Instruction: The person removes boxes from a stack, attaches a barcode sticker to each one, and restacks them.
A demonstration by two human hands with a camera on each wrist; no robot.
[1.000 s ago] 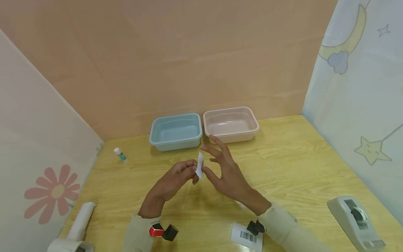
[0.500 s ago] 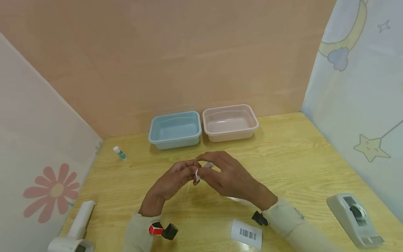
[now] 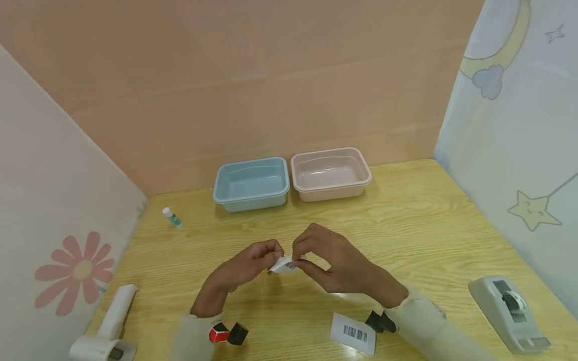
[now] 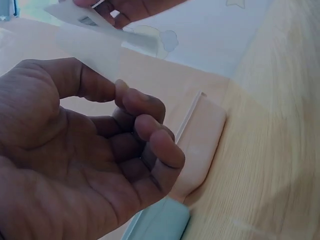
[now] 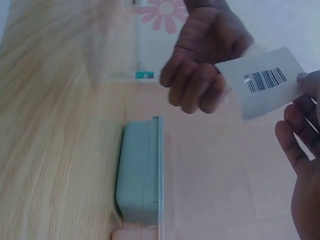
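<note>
A small white barcode label (image 3: 281, 265) spans the gap between the two hands, above the tabletop. My left hand (image 3: 244, 268) pinches its left end between thumb and forefinger. At the opposite end, my right hand (image 3: 336, 260) pinches it with thumb and fingers. The right wrist view shows the barcode face of the label (image 5: 267, 82), held at its edge by the right fingers. In the left wrist view a paler, translucent layer (image 4: 92, 47) runs from the left fingertips up to the label. A second barcode label (image 3: 353, 333) lies on the table below the right wrist.
A blue basin (image 3: 251, 184) and a pink basin (image 3: 331, 175) stand side by side at the back. A glue stick (image 3: 172, 217) lies back left. A white handheld scanner (image 3: 110, 326) is front left, a tape dispenser (image 3: 509, 313) front right.
The right hand, its fingers spread one second ago, has come in to pinch the label. Both hands have come down slightly towards the body, and the label has turned from upright to flatter.
</note>
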